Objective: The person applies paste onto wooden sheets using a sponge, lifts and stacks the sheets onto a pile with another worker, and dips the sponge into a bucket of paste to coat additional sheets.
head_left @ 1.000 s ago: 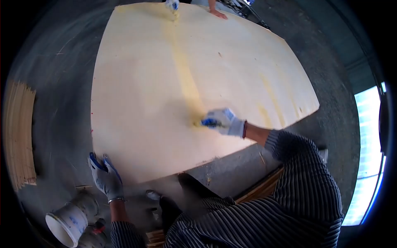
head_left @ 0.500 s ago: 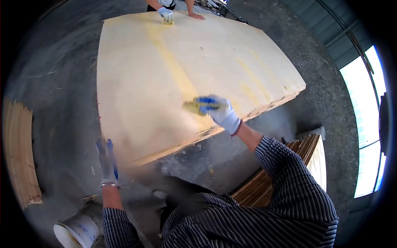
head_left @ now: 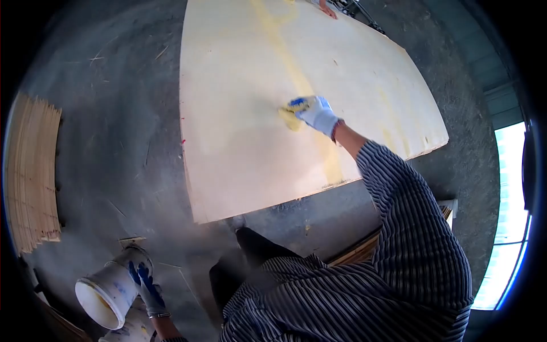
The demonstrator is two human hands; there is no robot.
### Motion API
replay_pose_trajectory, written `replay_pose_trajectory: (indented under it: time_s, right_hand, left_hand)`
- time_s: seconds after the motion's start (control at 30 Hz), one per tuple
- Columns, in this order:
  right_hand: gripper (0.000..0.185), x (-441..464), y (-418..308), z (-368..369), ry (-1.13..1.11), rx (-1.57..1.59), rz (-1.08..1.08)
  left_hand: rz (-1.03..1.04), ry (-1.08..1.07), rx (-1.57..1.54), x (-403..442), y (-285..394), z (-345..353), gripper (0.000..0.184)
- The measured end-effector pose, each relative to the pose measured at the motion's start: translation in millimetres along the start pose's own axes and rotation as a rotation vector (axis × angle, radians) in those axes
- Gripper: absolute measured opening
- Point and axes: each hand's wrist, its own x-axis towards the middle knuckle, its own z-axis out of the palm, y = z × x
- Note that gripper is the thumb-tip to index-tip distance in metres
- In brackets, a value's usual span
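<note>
My right hand [head_left: 317,114], in a white and blue work glove, is closed on a yellow sponge-like pad [head_left: 290,118]. The pad rests on a large pale plywood sheet [head_left: 239,154], beside a long yellow streak [head_left: 292,67] across its surface. Motion blurs the pad, so its exact kind is unclear. Low on the left, my gloved left hand [head_left: 147,286] has its fingers apart and holds nothing visible. It is right beside a tilted white bucket [head_left: 117,285], whose open mouth faces down and left.
A second white bucket [head_left: 130,326] stands below the first. Stacked wood sheets [head_left: 33,176] lie at the far left, with more stacked boards [head_left: 356,251] behind my right arm. A co-worker's hand [head_left: 327,9] rests at the sheet's far edge.
My left hand has left the area by the sheet's near-left corner and moved down to the buckets. My right hand still holds the pad on the sheet. The view has tilted down and left.
</note>
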Motion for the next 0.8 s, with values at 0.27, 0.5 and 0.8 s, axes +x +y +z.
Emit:
replay_pose_trajectory:
  time_s: [0.27, 0.5, 0.8]
  right_hand:
    - [0.025, -135.8, -92.7, 20.4, -0.088, 0.027, 0.024]
    - [0.026, -209.0, -220.6, 80.4, -0.045, -0.129, -0.142]
    - [0.034, -190.6, -259.2, 84.2, -0.015, 0.568, -0.063]
  left_hand:
    - [-0.034, -0.083, 0.037, 23.1, -51.3, -37.3, 0.063]
    - [-0.026, -0.242, -0.08, 82.0, -73.1, -98.6, 0.061]
    - [0.096, -0.268, 0.013, 78.1, -36.0, -127.3, 0.059]
